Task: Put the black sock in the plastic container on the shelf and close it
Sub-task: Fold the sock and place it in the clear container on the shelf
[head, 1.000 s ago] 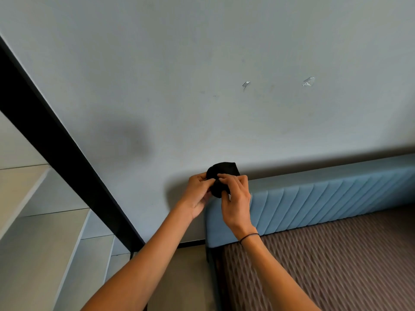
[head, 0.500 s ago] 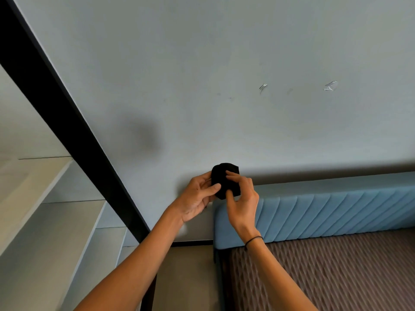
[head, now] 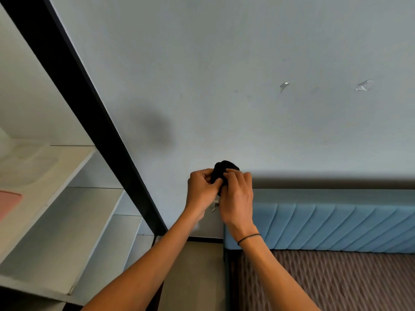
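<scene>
Both hands hold a bunched black sock (head: 221, 170) in front of the pale wall at centre. My left hand (head: 201, 189) pinches its left side, and my right hand (head: 237, 195) covers its lower right part. Only the sock's top bulge shows above the fingers. A clear plastic container (head: 27, 162) rests on the top shelf (head: 67, 173) at far left, faint and partly cut by the frame edge. Whether its lid is on I cannot tell.
A black cabinet frame (head: 89, 113) runs diagonally between the white shelves and the wall. A pink flat item (head: 9, 204) lies on the same shelf. A blue padded headboard (head: 336, 227) and a brown quilted mattress (head: 336, 281) fill the lower right.
The view has swung left, bringing the shelves and the container into sight. My hands have closed tighter around the sock and hide more of it.
</scene>
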